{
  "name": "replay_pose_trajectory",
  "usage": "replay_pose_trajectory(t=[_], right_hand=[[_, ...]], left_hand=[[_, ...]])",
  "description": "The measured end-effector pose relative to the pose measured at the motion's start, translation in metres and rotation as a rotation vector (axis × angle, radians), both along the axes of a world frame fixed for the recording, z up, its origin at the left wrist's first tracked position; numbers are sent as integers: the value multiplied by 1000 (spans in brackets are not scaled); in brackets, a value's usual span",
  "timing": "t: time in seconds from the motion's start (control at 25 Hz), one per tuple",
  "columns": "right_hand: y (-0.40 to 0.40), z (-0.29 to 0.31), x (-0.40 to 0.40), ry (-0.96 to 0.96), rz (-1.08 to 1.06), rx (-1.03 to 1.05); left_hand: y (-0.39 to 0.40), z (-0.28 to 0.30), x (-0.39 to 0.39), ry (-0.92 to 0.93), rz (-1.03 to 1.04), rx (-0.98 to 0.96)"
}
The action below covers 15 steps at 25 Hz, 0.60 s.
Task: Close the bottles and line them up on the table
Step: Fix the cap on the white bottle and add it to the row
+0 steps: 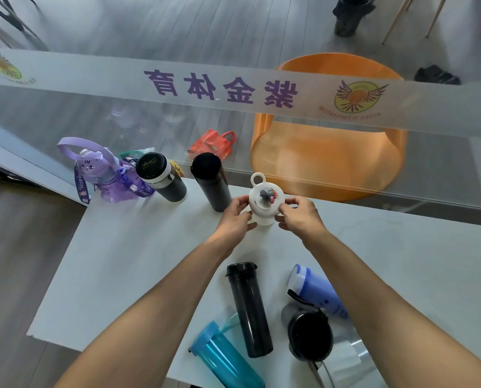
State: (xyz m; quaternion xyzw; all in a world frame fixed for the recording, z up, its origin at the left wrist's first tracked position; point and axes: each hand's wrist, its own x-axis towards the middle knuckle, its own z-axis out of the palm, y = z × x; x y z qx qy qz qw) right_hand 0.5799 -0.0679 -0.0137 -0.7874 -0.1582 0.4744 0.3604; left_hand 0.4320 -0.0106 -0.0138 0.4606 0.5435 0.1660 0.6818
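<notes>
At the far edge of the white table (pixel 127 264), both hands are working on a small white bottle (pixel 264 204) with a ring loop on its lid. The left hand (pixel 235 217) is gripping its left side, thumb high and fingers curled low, while the right hand (pixel 299 215) is pinching the right side of the lid between thumb and fingers. The bottle is standing upright, just to the right of a tall black tumbler (pixel 211 186), and its lid appears seated on top, though I cannot tell whether it is fully tightened.

It looks like the closing step on this bottle is under way, with 3 bottles already lining up along the far edge: a purple cat-faced bottle (pixel 105 175) with a strap, a black flask with a silver band (pixel 161 177), and the black tumbler. The white one seems to be taking the 4th place.

Nearer the person, 4 more are lying on their sides: a teal transparent bottle (pixel 222 357), a slim black bottle (pixel 249 309), a blue bottle (pixel 316 289), and a clear bottle with a black lid (pixel 312 336).

The next move probably calls for a firm final twist, one hand steadying the body, then nudging it level with the row before reaching back for a lying bottle.
</notes>
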Motion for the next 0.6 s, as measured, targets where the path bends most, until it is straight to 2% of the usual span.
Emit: replay_pose_trajectory(t=[0.32,0.48,0.6], right_hand=[[-4,4,5,-18,-23,8],[-7,6,6,13,-22,-3],[-15,13,2,-47,4,-24]], left_hand=[[4,-6,12,-34,-33,-5],[2,-4,6,17,-75,17],[-8,4,-8,85,-79,81]])
